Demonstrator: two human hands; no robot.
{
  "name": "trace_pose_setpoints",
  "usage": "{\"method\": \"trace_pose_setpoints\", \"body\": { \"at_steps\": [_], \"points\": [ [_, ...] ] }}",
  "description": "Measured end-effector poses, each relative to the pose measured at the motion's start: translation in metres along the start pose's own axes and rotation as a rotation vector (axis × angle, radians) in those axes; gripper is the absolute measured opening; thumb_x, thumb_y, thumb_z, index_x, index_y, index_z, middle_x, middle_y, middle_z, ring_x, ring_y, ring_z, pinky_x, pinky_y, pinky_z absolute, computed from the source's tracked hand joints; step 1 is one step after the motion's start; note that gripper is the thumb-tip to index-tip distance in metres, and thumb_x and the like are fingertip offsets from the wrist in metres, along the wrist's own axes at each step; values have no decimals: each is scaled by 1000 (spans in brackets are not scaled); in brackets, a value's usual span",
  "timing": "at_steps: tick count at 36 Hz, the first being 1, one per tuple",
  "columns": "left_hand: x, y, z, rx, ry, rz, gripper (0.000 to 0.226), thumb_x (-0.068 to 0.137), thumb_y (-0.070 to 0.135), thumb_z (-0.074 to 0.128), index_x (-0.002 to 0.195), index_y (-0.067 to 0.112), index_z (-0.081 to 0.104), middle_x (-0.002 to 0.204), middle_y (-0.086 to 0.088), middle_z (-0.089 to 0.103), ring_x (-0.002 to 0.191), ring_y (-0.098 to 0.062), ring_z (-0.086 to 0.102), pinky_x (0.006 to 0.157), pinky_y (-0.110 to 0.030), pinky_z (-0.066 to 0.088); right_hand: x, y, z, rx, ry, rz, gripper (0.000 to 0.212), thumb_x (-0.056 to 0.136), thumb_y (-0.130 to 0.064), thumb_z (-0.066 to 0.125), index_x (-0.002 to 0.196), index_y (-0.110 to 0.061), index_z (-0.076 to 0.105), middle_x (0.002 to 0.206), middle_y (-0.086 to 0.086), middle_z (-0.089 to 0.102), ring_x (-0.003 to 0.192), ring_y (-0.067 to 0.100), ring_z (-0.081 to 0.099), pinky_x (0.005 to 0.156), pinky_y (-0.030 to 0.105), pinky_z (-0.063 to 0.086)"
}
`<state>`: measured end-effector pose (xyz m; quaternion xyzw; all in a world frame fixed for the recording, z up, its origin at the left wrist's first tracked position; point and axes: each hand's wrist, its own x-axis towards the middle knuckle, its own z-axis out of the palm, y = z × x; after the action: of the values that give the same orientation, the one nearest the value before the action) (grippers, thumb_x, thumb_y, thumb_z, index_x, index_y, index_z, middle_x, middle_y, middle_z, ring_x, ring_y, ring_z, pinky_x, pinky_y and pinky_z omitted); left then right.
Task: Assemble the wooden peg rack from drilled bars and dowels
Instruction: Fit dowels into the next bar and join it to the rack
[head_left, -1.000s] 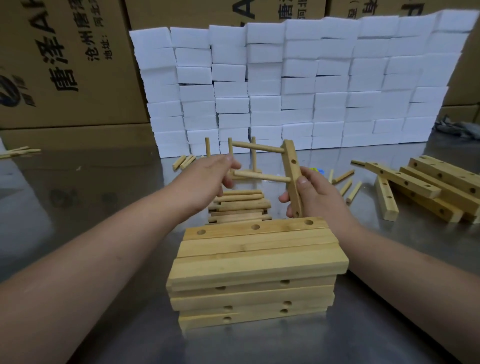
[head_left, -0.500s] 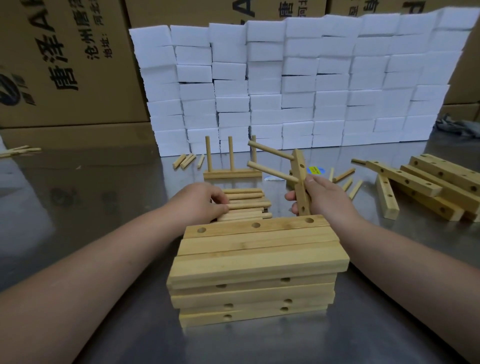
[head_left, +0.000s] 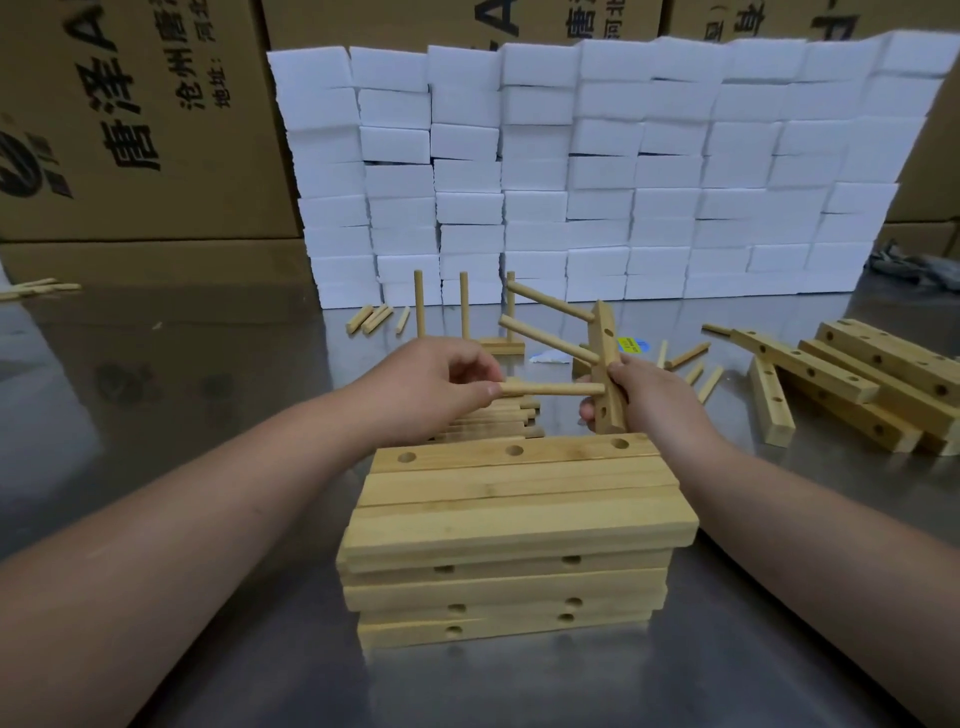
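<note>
One dowel, pinched in the left hand at mid-frame, is held flat and pointed right at the upright bar gripped by the right hand.

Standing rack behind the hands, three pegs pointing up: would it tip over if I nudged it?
Probably fairly easily: the standing rack rests on one narrow bar while its pegs rise tall above it. On the shiny metal table, a low push might slide it instead. It looks stiff and likely light, being thin wood.
</note>
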<state>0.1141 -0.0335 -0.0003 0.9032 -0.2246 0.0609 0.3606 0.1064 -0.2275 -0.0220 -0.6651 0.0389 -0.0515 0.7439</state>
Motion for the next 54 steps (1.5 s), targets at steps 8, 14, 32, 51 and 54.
{"method": "trace_pose_setpoints", "body": {
  "at_steps": [8, 14, 32, 51, 54],
  "points": [
    [-1, 0, -4, -5, -24, 2, 12, 85, 27, 64, 79, 37, 64, 88, 1, 66, 84, -16, 61, 69, -20, 48, 3, 7, -1, -94, 47, -75, 31, 102, -19, 33, 86, -8, 58, 82, 6, 60, 42, 4, 56, 40, 13, 42],
    [-1, 3, -8, -40, -51, 11, 19, 82, 24, 67, 72, 41, 66, 66, 20, 62, 61, 8, 52, 56, -6, 41, 0, 5, 0, -120, 97, -109, 30, 102, -19, 32, 82, -14, 55, 90, 7, 61, 60, 15, 56, 57, 24, 45],
    [-5, 14, -15, -17, -133, 42, 28, 80, 22, 70, 72, 48, 66, 68, 30, 64, 67, 14, 56, 55, -1, 37, -4, 3, 0, -125, 145, -120, 27, 101, -18, 33, 90, -11, 57, 78, 2, 60, 63, 15, 53, 57, 24, 48],
    [-6, 29, -3, -469, 16, -24, 12, 87, 10, 61, 79, 17, 67, 50, 10, 52, 47, -4, 47, 52, -13, 45, -5, 10, 6, -68, 42, -153, 29, 100, -20, 35, 87, -9, 59, 58, -1, 64, 45, 9, 58, 41, 19, 46],
    [-4, 32, -4, -672, 101, -60, 12, 89, 11, 58, 80, 13, 66, 60, 6, 56, 51, -7, 51, 56, -17, 48, -4, 9, 7, 27, 42, -119, 30, 101, -19, 34, 83, -11, 57, 52, -1, 64, 51, 20, 58, 54, 30, 46]
  ]
}}
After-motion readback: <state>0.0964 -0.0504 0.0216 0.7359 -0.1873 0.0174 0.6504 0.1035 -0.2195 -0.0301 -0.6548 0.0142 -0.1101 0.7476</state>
